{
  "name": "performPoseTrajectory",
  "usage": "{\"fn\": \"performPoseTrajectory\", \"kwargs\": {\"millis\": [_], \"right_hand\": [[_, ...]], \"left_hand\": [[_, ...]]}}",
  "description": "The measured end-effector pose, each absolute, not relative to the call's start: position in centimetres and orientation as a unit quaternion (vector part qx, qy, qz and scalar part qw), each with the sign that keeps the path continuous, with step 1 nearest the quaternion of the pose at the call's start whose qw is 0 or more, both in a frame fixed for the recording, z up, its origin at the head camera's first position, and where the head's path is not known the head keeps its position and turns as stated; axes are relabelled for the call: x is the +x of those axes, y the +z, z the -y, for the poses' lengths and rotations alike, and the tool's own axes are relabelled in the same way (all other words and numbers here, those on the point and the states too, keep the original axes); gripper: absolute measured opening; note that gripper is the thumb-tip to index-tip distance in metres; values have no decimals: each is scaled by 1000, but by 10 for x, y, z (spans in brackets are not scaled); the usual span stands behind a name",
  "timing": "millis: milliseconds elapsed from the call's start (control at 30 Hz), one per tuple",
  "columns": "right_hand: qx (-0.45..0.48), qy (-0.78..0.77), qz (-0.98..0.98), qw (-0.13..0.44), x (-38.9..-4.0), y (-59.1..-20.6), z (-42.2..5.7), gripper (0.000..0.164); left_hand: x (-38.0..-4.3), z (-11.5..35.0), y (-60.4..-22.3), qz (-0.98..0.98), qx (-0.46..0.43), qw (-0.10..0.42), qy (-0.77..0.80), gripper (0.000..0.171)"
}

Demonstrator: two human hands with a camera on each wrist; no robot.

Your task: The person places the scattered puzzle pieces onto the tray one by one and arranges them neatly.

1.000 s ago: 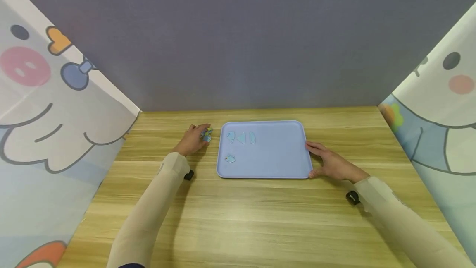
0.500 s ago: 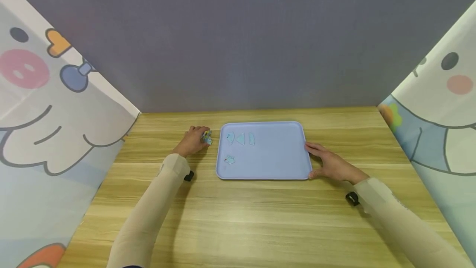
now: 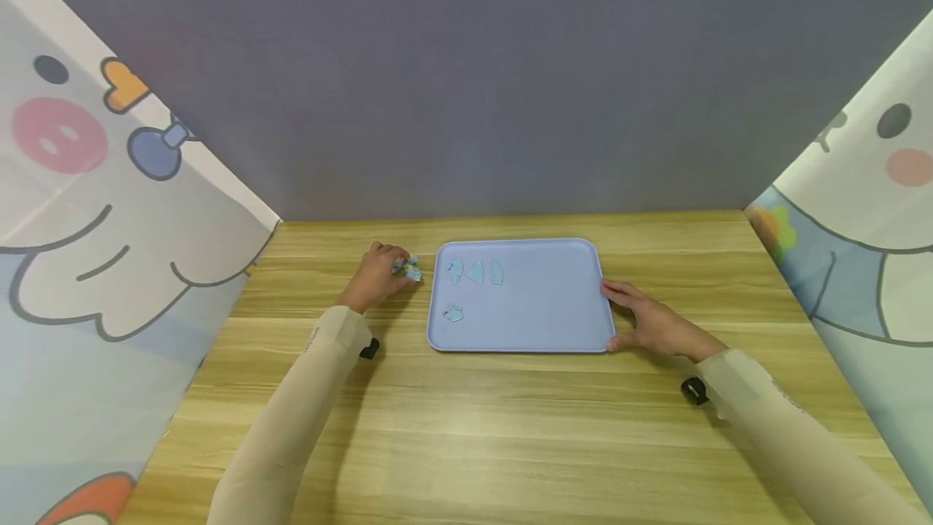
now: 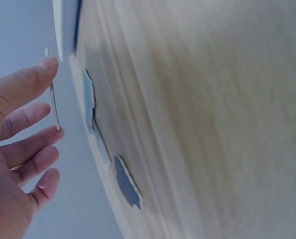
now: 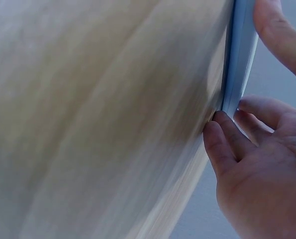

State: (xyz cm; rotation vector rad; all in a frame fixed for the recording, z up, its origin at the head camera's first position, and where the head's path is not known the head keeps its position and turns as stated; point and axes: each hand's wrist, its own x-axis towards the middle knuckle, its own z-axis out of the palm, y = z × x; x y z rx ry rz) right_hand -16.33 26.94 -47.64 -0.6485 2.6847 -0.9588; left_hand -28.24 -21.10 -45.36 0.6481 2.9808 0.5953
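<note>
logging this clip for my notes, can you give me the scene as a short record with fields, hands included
surface: wooden table
tray: pale blue-violet tray with a raised rim, flat on the table
on the tray: four light-blue pieces, three in a far row and one nearer, all on the left half
left hand: left of the tray, holding a thin piece between thumb and fingers
near left hand: loose pieces on the table
right hand: touching the tray's right edge
</note>
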Motion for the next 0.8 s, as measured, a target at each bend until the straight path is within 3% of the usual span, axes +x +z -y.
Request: {"fn": "performPoseTrajectory", "kwargs": {"millis": [233, 567, 800], "right_hand": [[-222, -328, -912, 107, -164, -477, -271, 103], [-223, -330, -911, 108, -163, -476, -270, 103], [-222, -327, -912, 108, -164, -475, -269, 103]], "left_hand": [[-275, 201, -449, -947, 257, -29, 190, 43], [-264, 171, -440, -930, 318, -41, 178, 36], [-251, 150, -435, -926, 349, -19, 140, 38]]}}
